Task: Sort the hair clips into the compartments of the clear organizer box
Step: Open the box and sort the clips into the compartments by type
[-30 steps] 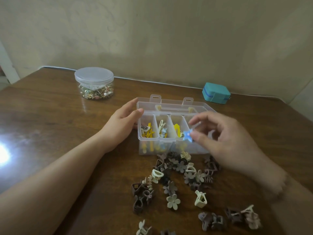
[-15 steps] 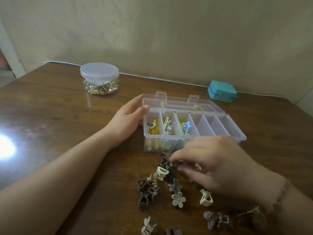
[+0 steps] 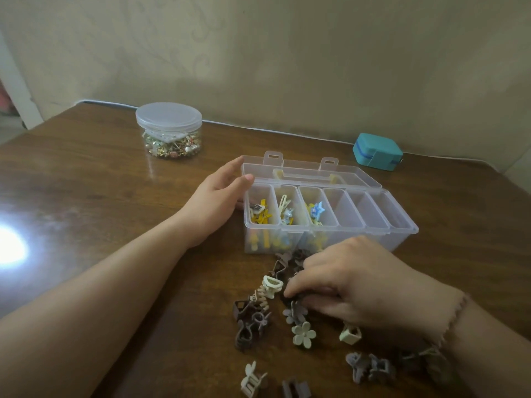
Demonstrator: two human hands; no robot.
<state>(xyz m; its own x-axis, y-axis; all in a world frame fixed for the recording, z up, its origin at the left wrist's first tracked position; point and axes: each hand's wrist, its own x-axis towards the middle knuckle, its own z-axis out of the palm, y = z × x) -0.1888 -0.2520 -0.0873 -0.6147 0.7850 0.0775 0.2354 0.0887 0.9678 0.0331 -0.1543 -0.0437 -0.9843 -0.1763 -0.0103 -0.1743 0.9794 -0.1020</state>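
Note:
The clear organizer box (image 3: 408, 226) stands open mid-table, its lid (image 3: 310, 173) folded back. Its three left compartments hold small clips: yellow ones (image 3: 263, 216), a cream one (image 3: 284, 203) and a blue star clip (image 3: 317, 209). The three right compartments look bare. My left hand (image 3: 218, 196) rests against the box's left end, fingers relaxed, thumb at the rim. In front of the box lies a pile of brown and cream claw clips (image 3: 258, 308), including a cream flower clip (image 3: 304, 334). My right hand (image 3: 350, 282) is down in the pile, thumb and fingertips pinching a dark brown clip (image 3: 289, 299).
A lidded round jar of small trinkets (image 3: 169, 130) stands at the back left. A teal case (image 3: 377, 150) sits at the back right by the wall. A white cable (image 3: 273, 130) runs along the table's far edge. More clips (image 3: 369, 367) lie near the front edge.
My right hand let the blue star clip go into the third compartment, then dropped to the pile in front of the box and closed its fingers there. My left hand stayed on the box.

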